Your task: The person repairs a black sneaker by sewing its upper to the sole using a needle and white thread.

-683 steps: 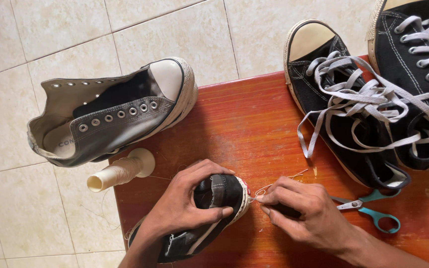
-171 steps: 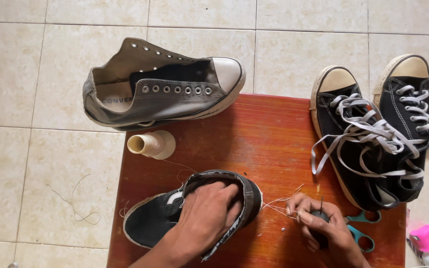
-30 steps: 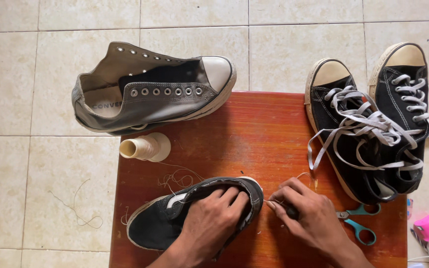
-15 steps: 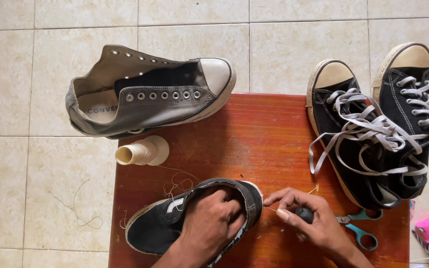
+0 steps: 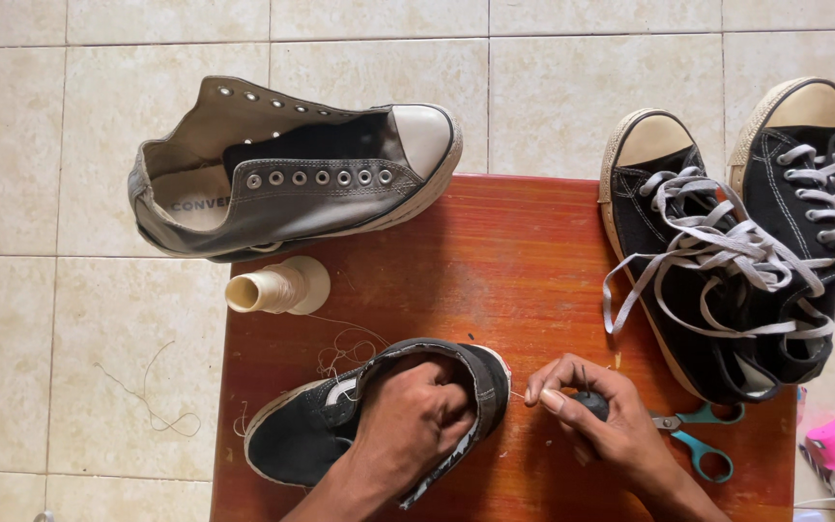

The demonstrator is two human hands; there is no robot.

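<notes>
- Wooden table (image 5: 495,261): work surface, carries everything.
- Black shoe (image 5: 340,425): lies near the table's front edge, toe pointing right.
- Left hand (image 5: 408,425): fingers curled inside the shoe, gripping its upper. Best to press it flat.
- Right hand (image 5: 601,416): closed tight on a dark tool handle (image 5: 591,401) at the toe. Push straight through, close to the sole.
- Thread spool (image 5: 277,287): behind the shoe; keep the thread taut, untangled.

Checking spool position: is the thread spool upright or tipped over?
Tipped over: the thread spool lies on its side on the wooden table.

Single head view, looking straight down, fairly near; wooden table (image 5: 533,251) mid-frame, tiled floor (image 5: 41,319) left and top.
</notes>
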